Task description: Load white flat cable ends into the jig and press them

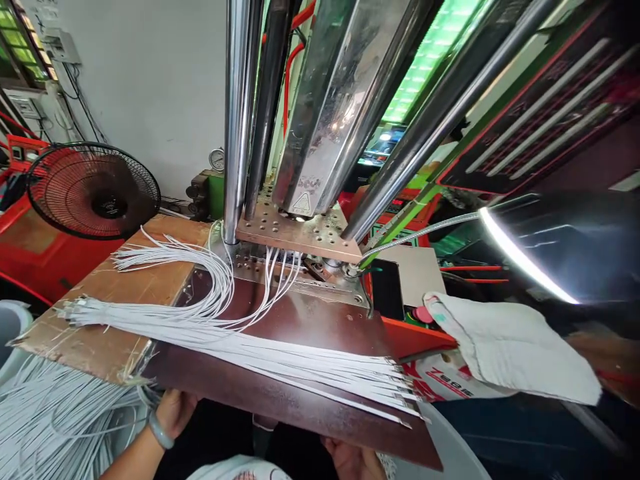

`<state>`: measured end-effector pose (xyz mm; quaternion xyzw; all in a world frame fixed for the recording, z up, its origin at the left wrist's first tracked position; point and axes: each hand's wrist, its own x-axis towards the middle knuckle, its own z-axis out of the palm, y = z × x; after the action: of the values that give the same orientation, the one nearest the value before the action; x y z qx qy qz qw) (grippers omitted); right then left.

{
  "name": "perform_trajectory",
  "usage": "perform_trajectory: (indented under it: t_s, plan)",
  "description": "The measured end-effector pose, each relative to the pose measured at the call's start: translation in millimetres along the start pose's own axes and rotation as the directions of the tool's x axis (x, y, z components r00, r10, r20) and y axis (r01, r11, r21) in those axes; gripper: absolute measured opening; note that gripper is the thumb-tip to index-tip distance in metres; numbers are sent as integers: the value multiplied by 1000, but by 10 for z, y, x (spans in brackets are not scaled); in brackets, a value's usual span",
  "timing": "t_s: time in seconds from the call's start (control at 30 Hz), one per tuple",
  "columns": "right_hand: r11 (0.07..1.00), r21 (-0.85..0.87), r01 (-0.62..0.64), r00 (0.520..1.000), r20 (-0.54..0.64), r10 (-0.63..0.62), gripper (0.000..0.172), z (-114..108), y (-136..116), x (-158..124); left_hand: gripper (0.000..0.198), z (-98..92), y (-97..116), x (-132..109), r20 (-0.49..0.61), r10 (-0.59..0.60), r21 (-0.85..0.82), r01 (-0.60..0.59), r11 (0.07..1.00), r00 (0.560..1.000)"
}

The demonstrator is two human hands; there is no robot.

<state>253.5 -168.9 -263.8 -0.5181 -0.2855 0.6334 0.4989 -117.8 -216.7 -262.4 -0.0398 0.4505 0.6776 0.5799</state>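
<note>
My left hand, with a pale bangle on the wrist, is tucked under the near edge of the dark brown work board; its fingers are hidden by the board. My right hand also sits below that edge, fingers out of sight. On the board lies a long bundle of white cables, metal-tipped ends fanned out toward the right. Several more white cables curve into the mould under the copper-coloured press plate. Neither hand touches the cables.
Shiny steel columns rise from the press. A black fan stands at left. A heap of white cables fills a bin at lower left. A white cloth lies at right under a lamp on a flexible arm.
</note>
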Motion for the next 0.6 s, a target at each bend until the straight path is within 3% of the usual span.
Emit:
perform_trajectory:
  t_s: [0.27, 0.6]
  plan:
    - [963, 245, -110, 991, -41, 124, 63, 118, -76, -32, 55, -101, -36, 100, -68, 72, -15, -73, 997, 995]
    - [960, 265, -93, 987, -99, 123, 68, 244, -112, 0, 54, -23, 94, 160, -70, 136, 131, -126, 983, 988]
